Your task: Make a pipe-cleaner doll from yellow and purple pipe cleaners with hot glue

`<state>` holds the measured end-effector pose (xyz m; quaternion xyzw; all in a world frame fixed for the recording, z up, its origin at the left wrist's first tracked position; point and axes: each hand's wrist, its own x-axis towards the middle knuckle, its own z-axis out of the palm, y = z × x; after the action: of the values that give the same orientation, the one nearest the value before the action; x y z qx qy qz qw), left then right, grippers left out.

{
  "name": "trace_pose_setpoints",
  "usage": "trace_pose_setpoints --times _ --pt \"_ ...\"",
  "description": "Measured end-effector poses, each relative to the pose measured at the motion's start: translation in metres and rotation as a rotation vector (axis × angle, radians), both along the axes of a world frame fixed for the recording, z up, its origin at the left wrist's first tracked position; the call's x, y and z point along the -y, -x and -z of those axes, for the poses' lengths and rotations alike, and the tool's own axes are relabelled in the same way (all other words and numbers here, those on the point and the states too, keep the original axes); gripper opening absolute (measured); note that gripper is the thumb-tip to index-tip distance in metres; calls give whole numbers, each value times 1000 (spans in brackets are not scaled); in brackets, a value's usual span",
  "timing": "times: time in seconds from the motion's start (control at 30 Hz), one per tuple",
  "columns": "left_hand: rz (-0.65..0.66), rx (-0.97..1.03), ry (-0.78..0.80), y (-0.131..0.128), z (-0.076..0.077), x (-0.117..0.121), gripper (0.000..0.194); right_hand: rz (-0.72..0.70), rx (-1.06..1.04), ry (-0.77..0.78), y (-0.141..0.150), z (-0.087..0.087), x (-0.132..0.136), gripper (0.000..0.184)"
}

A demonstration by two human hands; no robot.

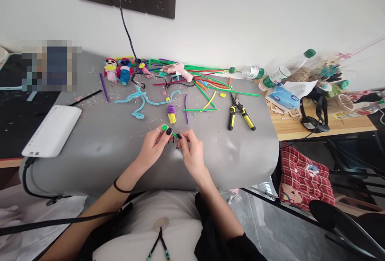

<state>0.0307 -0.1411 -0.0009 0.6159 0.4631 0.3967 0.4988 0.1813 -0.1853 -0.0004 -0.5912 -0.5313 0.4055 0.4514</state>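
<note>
A green pipe cleaner point(165, 127), coiled into a small disc at one end, is held over the grey mat near its front. My left hand point(156, 142) pinches it beside the coil, thumb on top. Its short straight end lies between the thumb and fingers of my right hand point(190, 148). Just beyond my fingers stands a small purple and yellow piece point(171, 114) of wound pipe cleaner. Behind that lies a light blue figure point(141, 100) of bent pipe cleaner with long limbs. A purple stem point(186, 109) and a green stem point(200, 110) cross to the right.
Yellow-and-black pliers point(239, 112) lie open at right. A pink glue gun point(178, 70) rests at the back among several pipe cleaners. Finished dolls point(124, 70) sit back left. A white power bank point(51, 131) with a cable lies left; bottles point(274, 77) and a tissue pack point(284, 96) stand right.
</note>
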Motion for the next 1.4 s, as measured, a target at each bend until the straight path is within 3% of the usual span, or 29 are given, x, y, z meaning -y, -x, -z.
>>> trace_pose_setpoints --times 0.4,0.63,0.83,1.07,1.13,1.3,1.4 --pt "-61 50 -7 -3 5 3 56 -164 265 -139 -7 -2 2 26" --pt "18 -42 -111 1 9 2 48 -176 263 -117 -6 3 1 23" --pt "137 -54 -287 9 13 -3 42 -325 213 -104 -15 -3 -1 23" --pt "291 -35 -206 16 12 -6 46 -503 508 -147 -33 -19 -4 22" --pt "265 -39 -173 16 9 -6 46 -473 438 -105 -33 -20 -3 22" --pt "-1 113 -78 6 3 0 41 -281 49 8 -18 -14 3 25" --pt "-39 171 -43 -1 3 5 41 -192 -28 -8 -6 -9 8 26"
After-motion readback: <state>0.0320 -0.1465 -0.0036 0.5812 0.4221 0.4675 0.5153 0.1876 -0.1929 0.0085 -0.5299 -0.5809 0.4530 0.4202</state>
